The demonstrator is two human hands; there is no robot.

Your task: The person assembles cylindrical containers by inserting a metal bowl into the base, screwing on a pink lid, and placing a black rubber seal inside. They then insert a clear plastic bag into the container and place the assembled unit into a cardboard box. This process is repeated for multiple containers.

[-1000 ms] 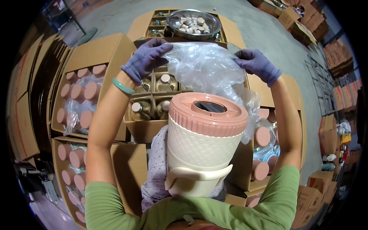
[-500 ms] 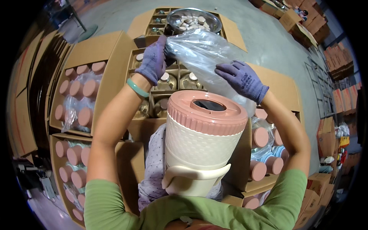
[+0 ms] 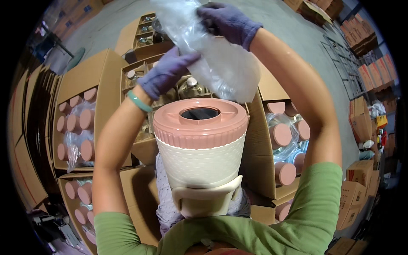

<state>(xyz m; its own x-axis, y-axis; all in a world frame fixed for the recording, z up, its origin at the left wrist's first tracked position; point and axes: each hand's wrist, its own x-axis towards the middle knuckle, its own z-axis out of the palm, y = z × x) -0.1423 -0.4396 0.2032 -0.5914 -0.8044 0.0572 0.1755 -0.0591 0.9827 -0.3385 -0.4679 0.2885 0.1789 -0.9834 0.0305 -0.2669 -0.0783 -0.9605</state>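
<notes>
The right hand (image 3: 231, 23) reaches high, fingers curled tight on the plastic bag (image 3: 227, 66); the left hand (image 3: 165, 75), lower, touches it, grip unclear.

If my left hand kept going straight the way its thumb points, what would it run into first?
The translucent plastic bag, which the thumb of your left hand already overlaps in view. Your right hand seems roughly in line past it, though depth is unclear.
</notes>
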